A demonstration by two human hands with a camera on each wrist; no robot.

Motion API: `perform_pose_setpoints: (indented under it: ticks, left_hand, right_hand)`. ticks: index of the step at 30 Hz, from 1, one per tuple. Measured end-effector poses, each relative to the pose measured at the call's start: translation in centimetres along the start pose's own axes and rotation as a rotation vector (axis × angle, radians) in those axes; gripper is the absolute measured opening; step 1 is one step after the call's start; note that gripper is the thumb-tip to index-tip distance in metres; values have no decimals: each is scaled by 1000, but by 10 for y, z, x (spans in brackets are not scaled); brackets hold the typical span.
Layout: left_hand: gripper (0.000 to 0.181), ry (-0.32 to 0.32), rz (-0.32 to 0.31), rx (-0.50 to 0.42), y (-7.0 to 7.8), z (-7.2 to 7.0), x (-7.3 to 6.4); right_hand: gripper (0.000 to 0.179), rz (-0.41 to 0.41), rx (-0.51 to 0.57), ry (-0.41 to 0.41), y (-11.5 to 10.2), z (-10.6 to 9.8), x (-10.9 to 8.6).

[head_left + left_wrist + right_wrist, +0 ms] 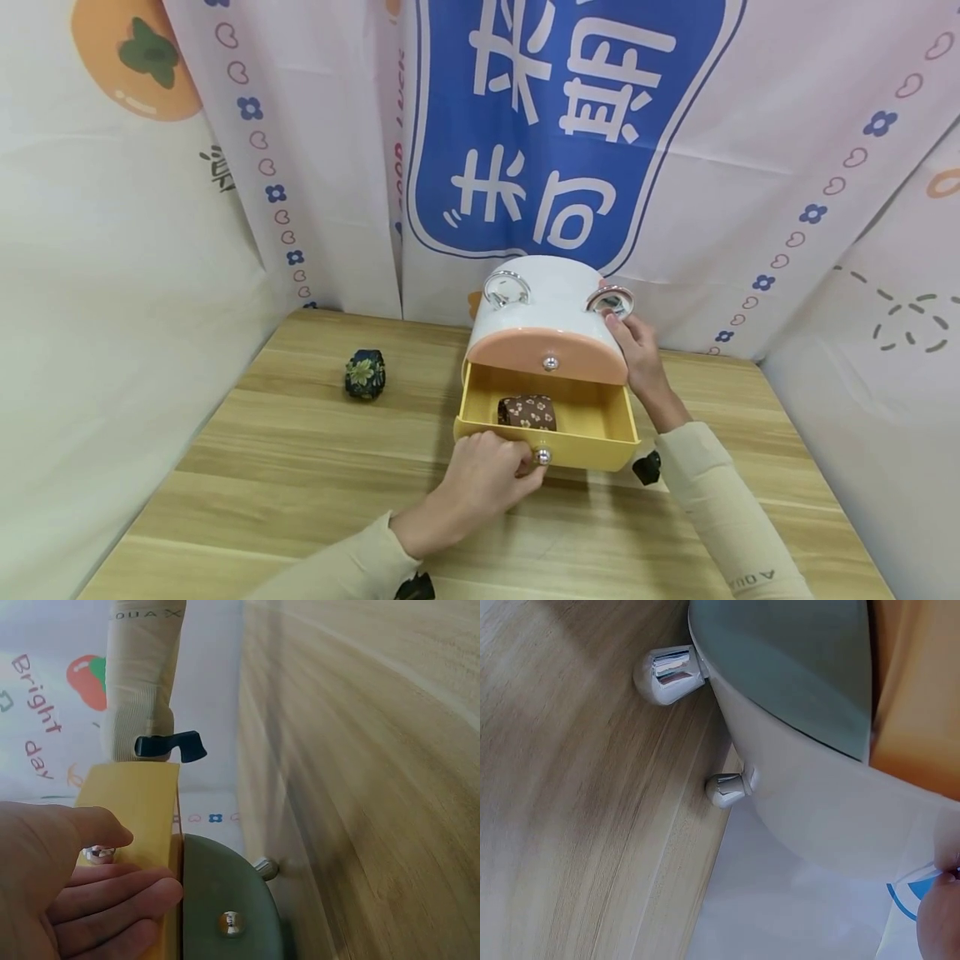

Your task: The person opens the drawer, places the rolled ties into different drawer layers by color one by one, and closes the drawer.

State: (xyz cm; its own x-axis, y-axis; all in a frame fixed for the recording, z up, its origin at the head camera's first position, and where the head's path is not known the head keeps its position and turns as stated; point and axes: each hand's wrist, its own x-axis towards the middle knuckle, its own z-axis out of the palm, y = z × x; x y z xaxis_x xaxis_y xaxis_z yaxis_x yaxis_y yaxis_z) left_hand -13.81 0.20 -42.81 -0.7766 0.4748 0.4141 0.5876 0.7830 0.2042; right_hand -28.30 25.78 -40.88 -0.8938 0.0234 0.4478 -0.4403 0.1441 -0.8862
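Observation:
A rounded white mini drawer cabinet (547, 287) stands on the table, its yellow drawer (592, 408) pulled out. Inside that drawer lies a brown floral rolled piece (528, 412). With thumb and fingers, my left hand (487, 475) holds the drawer's silver knob (99, 855), its knuckles against the yellow front. At the cabinet's upper right, my right hand (639, 354) grips near the base of a silver ring-shaped ear (611, 300); the right wrist view catches only fingertips. Above is a peach drawer front (547, 350), shut. Below, a green drawer front (217, 900) shows in the left wrist view.
A dark roll with yellow-green flowers (365, 374) lies on the wooden table (315, 467) to the left. Silver feet (669, 675) hold the cabinet up. Printed cloth (322, 167) hangs close behind it and along both sides.

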Motion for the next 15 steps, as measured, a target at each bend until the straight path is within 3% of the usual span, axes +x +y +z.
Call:
perform_pose_setpoints:
  ticks: [9, 15]
  left_hand:
    - [36, 42, 12, -11, 0, 0, 2]
    - [30, 49, 5, -18, -1, 0, 4]
  right_hand:
    - [33, 24, 6, -8, 0, -2, 1]
    - [32, 21, 1, -18, -17, 3, -5]
